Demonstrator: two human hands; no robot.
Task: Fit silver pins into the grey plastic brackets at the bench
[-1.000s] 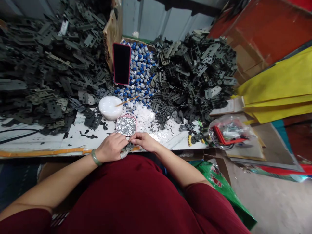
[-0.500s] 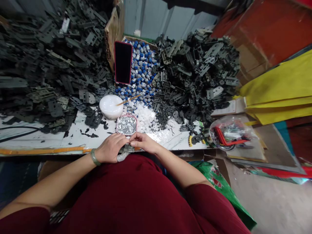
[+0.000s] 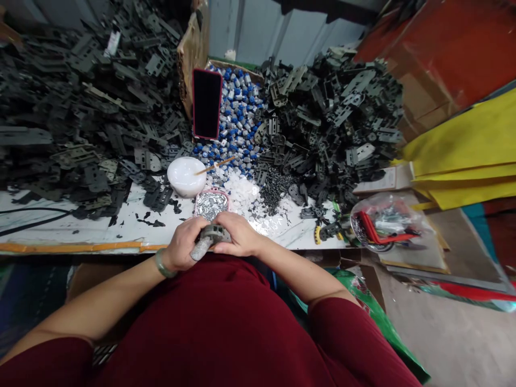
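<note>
My left hand (image 3: 183,244), a green bangle at its wrist, is closed around a dark grey-green plastic part (image 3: 213,233) close to my body. My right hand (image 3: 237,236) grips the same part from the other side. A rounded, speckled grey end (image 3: 201,249) sticks out below the left fingers; whether it belongs to the part I cannot tell. Just beyond the hands sits a pink-rimmed tray (image 3: 228,201) of small shiny metal pieces (image 3: 210,204). Behind it stands a white bowl (image 3: 186,177) with a thin brown stick (image 3: 217,165) across its edge.
Dark plastic parts are heaped at left (image 3: 80,118) and right (image 3: 330,118). Between them lie small blue-and-white motors (image 3: 237,113), a phone (image 3: 207,105) and white flat pieces (image 3: 242,193). A clear bag (image 3: 389,220) with a red-handled item lies right. Orange tape lines the table edge (image 3: 100,247).
My right hand has come over the plastic part, and both hands now hold it. The part is tilted and more in view. The whole view has shifted slightly.
</note>
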